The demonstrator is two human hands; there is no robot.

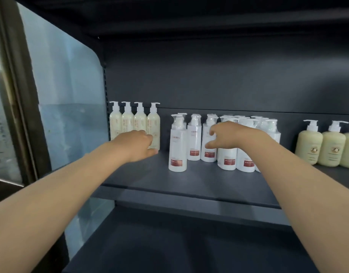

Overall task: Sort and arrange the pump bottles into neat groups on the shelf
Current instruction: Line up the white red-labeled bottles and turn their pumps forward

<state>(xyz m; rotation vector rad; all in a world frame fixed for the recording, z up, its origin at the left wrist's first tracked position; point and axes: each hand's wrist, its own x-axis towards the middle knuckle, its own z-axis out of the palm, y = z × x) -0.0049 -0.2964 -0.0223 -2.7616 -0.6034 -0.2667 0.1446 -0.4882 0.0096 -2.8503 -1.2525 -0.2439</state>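
Dark grey shelf (pixel 150 174) carries the pump bottles. My left hand (pixel 137 145) is against the rightmost tall cream bottle (pixel 153 125); I cannot tell whether it grips. My right hand (pixel 226 136) hangs half-open, holding nothing, just before the white bottles (pixel 177 146), with the squat yellow bottles (pixel 327 148) well to its right.

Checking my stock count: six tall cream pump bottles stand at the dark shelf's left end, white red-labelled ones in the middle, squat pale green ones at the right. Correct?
Wrong count: the head view shows four tall cream pump bottles, not six, at the left end of the dark shelf. The white red-labelled bottles in the middle and squat pale green bottles at the right are correct.
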